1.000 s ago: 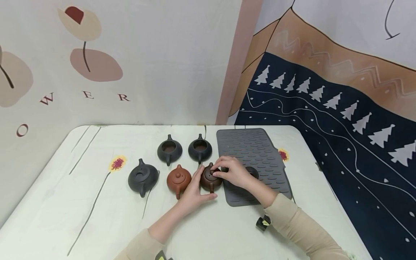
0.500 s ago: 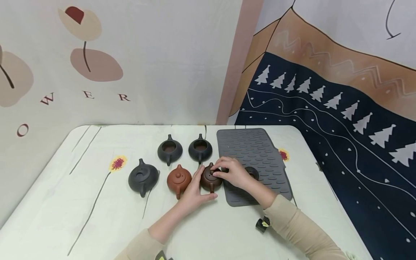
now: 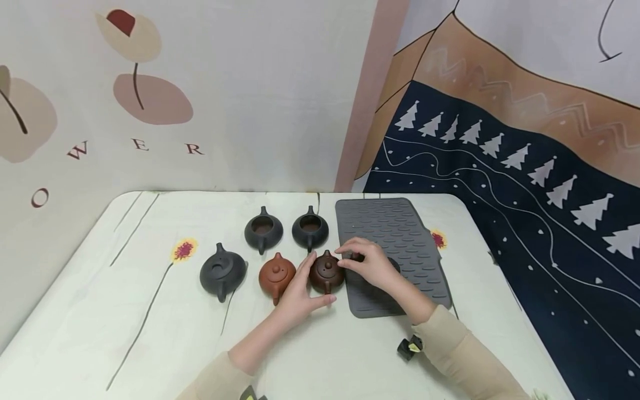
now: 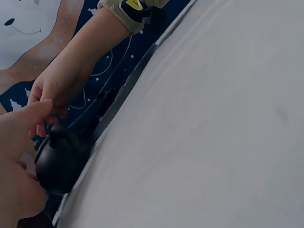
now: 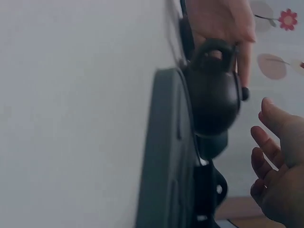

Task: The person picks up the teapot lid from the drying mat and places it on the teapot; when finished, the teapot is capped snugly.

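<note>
A dark brown teapot (image 3: 327, 280), its lid with a round knob on top, stands between the two hands at the left edge of the grey mat. My left hand (image 3: 296, 297) lies along its left side, fingers straight and thumb spread out in front of the handle. Just right of the knob, my right hand (image 3: 371, 266) hovers with its fingers apart and nothing between them. The right wrist view shows a gap between the right hand (image 5: 280, 161) and the teapot (image 5: 213, 95). A reddish-brown lidded teapot (image 3: 277, 273) stands close to the left hand.
Two black lidless teapots, the left one (image 3: 263, 232) and the right one (image 3: 310, 230), stand behind. A dark grey teapot (image 3: 222, 272) is farther left. On the grey ribbed mat (image 3: 387, 222), a dark round piece (image 3: 395, 264) is partly hidden by the right hand.
My right hand has let go of the lid's knob and moved slightly right, with its fingers apart. The left hand stays beside the teapot.
</note>
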`<act>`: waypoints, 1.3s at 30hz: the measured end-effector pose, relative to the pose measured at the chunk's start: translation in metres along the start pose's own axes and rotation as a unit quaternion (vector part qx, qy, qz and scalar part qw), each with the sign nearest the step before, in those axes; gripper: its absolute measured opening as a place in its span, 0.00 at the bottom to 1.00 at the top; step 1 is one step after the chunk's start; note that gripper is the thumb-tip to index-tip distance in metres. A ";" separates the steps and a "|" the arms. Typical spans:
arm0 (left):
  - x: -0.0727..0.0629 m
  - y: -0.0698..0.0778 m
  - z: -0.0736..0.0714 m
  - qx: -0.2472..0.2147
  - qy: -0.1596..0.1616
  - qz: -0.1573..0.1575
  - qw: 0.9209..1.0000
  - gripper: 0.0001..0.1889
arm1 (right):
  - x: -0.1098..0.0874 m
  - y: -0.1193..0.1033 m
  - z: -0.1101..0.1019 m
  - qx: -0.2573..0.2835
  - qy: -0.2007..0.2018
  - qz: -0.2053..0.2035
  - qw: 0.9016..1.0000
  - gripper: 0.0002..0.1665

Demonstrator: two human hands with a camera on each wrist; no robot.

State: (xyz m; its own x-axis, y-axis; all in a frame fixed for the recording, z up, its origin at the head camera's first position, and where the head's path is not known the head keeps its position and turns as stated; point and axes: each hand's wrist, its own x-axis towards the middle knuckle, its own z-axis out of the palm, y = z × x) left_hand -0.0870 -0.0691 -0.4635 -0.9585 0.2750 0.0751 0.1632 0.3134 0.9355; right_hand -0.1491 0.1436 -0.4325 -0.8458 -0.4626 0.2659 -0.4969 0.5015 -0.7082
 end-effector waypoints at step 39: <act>0.024 0.008 -0.109 0.069 0.112 -0.022 0.991 0.52 | -0.064 0.049 -0.063 -0.042 0.026 0.094 0.994 0.15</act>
State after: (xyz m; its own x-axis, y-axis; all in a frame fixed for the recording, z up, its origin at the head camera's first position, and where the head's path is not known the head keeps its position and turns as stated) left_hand -0.1347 -0.1593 -0.4169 -0.9907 0.0551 0.1241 0.1356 0.4462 0.8846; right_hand -0.1316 0.2433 -0.4428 -0.9331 -0.3173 0.1691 -0.3416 0.6359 -0.6920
